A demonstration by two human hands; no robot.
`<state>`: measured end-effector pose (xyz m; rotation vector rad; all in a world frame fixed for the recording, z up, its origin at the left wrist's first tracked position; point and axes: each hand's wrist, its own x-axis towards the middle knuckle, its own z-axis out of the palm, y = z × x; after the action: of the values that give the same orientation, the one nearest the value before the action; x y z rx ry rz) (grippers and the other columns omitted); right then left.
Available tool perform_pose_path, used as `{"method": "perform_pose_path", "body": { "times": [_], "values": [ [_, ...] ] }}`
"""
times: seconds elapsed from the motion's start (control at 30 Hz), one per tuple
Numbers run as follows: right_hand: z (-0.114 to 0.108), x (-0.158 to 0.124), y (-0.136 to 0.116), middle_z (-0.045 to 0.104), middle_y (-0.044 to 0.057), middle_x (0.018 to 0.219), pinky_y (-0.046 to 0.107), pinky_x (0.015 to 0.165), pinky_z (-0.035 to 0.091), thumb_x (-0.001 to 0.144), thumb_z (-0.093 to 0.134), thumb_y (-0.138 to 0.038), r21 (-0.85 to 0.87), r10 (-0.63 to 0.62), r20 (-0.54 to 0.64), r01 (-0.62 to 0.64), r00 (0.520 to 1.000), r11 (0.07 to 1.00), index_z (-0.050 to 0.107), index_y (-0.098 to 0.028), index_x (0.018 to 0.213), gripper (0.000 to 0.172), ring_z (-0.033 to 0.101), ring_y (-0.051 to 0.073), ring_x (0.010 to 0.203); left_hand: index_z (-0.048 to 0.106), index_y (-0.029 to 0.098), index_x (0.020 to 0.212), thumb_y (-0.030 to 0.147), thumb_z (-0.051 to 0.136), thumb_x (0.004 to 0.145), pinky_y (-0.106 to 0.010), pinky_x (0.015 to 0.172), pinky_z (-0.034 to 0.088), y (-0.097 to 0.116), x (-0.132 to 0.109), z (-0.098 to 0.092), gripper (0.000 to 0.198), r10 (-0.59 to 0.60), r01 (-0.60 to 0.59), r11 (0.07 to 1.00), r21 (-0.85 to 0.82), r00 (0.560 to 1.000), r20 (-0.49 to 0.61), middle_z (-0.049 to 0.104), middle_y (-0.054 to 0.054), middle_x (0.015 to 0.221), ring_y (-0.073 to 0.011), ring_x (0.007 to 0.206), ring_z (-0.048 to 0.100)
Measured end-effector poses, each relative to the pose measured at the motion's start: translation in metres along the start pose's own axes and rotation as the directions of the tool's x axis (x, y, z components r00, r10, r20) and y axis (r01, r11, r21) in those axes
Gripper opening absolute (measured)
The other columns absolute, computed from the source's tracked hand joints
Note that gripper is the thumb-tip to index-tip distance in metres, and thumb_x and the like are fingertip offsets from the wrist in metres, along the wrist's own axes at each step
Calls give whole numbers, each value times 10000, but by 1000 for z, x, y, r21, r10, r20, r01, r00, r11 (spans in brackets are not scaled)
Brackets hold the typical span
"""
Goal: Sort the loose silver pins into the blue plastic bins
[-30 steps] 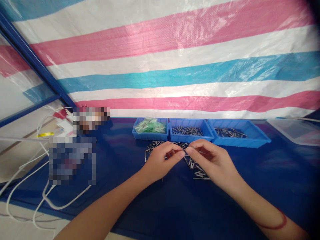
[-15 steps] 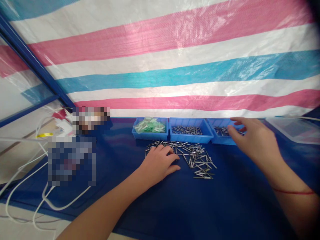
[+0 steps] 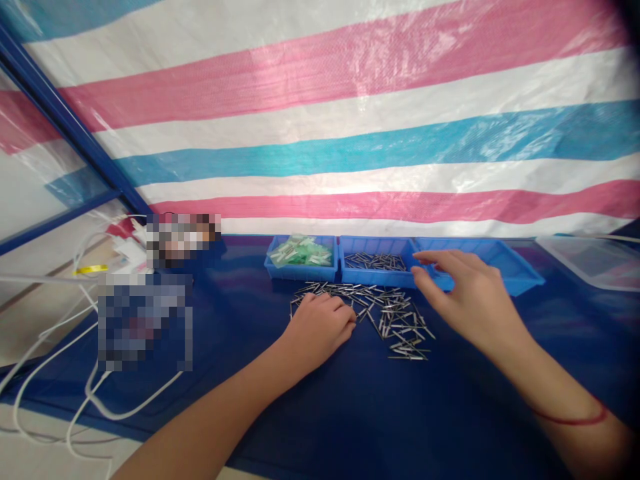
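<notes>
The metal pins point(image 3: 395, 320) are short, thin, silver-grey rods that lie loose in a flat scatter on the dark blue table cover point(image 3: 350, 413), just near of the row of blue trays point(image 3: 380, 277). None stands upright. They point every way and many cross or overlap. The scatter starts as a narrow band at the far left and widens toward the near right, where a few pins lie apart from the rest. Its left end runs under the curled fingers of the left hand point(image 3: 320, 327), which rests on it; whether any pin is pinched there cannot be told.
</notes>
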<state>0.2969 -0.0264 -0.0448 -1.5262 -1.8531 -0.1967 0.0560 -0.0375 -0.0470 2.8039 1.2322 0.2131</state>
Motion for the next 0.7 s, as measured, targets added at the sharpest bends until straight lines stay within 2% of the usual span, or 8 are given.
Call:
{"method": "perform_pose_path", "body": {
  "times": [0.1, 0.27, 0.37, 0.5, 0.7],
  "values": [
    [2, -3, -12, 692, 64, 952, 425, 845, 429, 856, 539, -327, 54, -49, 43, 47, 998, 997, 658, -217, 965, 196, 612, 252, 904, 646, 190, 933, 237, 475, 925, -334, 752, 375, -2, 1, -1, 178, -18, 18, 1000, -19, 999, -41, 677, -37, 925, -183, 852, 602],
    [5, -11, -34, 683, 71, 971, 380, 862, 453, 879, 523, -319, 242, -143, 141, 106, 980, 965, 656, -185, 1020, 236, 604, 225, 938, 618, 190, 1052, 215, 464, 930, -326, 801, 416, -3, 1, -5, 198, -19, -18, 985, -170, 976, -218, 691, -44, 1015, -189, 928, 620],
    [9, -16, -44, 675, 65, 1016, 345, 857, 464, 891, 512, -350, 385, -126, 244, 23, 961, 923, 645, -192, 1058, 266, 602, 205, 965, 621, 200, 1047, 212, 474, 926, -303, 839, 443, 1, 1, -7, 191, -41, -65, 942, -329, 951, -305, 693, -30, 1034, -169, 946, 625],
    [9, -19, -52, 680, 37, 930, 300, 770, 471, 913, 469, -378, 538, -84, 386, -150, 919, 830, 665, -211, 909, 258, 613, 171, 853, 639, 197, 1009, 196, 512, 897, -264, 818, 479, 7, 1, -9, 169, -130, -77, 867, -492, 919, -372, 697, -29, 973, -148, 878, 633],
    [3, -16, -58, 654, 32, 854, 270, 654, 445, 910, 438, -450, 621, -81, 550, -342, 831, 706, 646, -199, 891, 327, 585, 164, 770, 653, 168, 970, 183, 570, 856, -233, 754, 490, 11, 1, -13, 142, -324, -45, 745, -665, 847, -421, 686, -32, 912, -123, 773, 622]
  ]
}}
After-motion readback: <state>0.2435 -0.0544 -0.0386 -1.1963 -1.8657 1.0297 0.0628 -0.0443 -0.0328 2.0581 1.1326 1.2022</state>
